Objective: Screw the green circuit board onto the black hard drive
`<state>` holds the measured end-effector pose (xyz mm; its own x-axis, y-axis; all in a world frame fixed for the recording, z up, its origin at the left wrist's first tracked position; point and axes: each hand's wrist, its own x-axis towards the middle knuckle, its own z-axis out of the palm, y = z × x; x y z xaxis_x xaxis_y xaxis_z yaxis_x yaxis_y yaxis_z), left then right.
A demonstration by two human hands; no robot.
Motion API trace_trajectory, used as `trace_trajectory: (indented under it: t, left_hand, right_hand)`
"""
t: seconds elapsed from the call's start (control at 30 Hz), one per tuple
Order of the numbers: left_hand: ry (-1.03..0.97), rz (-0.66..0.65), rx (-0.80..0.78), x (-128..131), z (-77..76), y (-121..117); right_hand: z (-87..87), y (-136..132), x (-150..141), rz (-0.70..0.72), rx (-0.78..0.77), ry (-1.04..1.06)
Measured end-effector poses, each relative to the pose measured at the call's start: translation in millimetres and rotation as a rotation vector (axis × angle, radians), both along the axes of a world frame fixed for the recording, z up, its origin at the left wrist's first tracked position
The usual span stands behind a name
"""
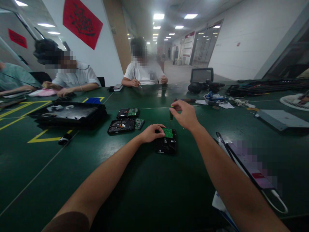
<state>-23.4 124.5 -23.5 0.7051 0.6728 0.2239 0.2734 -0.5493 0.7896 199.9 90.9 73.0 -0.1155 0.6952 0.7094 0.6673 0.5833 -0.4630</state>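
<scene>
A black hard drive (166, 145) lies on the green table in front of me, its green circuit board (168, 132) at the far end. My left hand (152, 132) grips the drive's left side, fingertips by the board's edge. In my right hand (184, 112) a screwdriver (171, 114) stands upright, pinched near the top of its handle. Its shaft points down at the board; whether the tip sits in a screw is too small to tell. Beyond my left hand lie a second hard drive (120, 126), a loose circuit board (139, 123) and another drive (124, 112).
Black trays (70, 117) are stacked at left, near a dark cylinder (64, 139). A phone (251, 164) with a white cable lies right of my right forearm. A grey metal box (282, 119) and a power drill (214, 85) are further right. Several people sit across the table.
</scene>
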Motion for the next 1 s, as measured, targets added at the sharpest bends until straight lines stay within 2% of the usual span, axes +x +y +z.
trace_trajectory:
  t: [0.53, 0.73, 1.0]
  left_hand:
    - [0.013, -0.004, 0.004, -0.4, 2.6, -1.0]
    - [0.007, -0.016, 0.002, -0.7, 3.0, -1.0]
    - [0.011, 0.001, 0.008, 0.2, 2.4, -1.2]
  right_hand:
    - [-0.1, 1.2, 1.0, -0.009, 0.013, -0.03]
    - [0.1, 2.1, 1.4, -0.029, -0.011, 0.034]
    - [0.1, 0.9, 0.3, -0.013, 0.013, -0.019]
